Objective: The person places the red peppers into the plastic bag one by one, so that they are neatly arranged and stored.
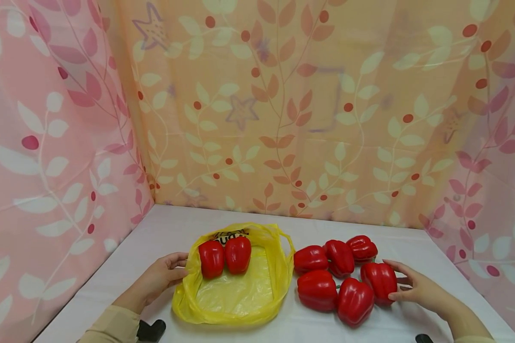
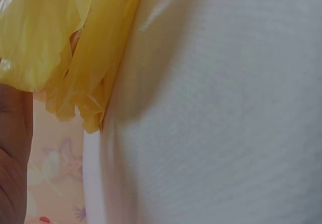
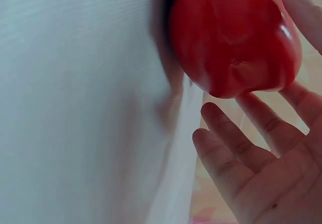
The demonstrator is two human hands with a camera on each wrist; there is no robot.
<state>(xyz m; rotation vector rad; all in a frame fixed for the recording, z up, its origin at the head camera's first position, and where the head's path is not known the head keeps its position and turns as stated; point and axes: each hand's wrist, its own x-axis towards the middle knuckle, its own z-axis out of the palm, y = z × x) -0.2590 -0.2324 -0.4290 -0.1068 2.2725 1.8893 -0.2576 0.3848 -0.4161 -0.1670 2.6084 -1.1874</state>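
Apparently the step in hand is taking hold of the rightmost pepper (image 1: 378, 283), at the edge of the loose group on the white table (image 1: 223, 333), with the bag tended on the other side. The right hand (image 1: 420, 288) spans this pepper, thumb on the near side and index finger on the far side, its fingers spread and fairly straight rather than curled round it. A good hold would probably set thumb and fingers well round opposite flanks, since the skin is glossy and may slip, and draw the pepper outward, away from the five other peppers (image 1: 317, 290) close by. The left hand (image 1: 163, 274) is at the left edge of the yellow bag (image 1: 184, 305), fingers bent towards it; plastic hides the tips, so I cannot tell whether they pinch it. That side seems best kept raised, as thin plastic may sag inward.

Only the head view shows two peppers (image 1: 238, 255) side by side in the bag, and dark print (image 1: 231, 236) behind them. The right wrist view adds the lobed end of the pepper and two fingers standing free of it, while others reach behind. The left wrist view gives the bag's crumpled edge from the side, hanging beside the palm.
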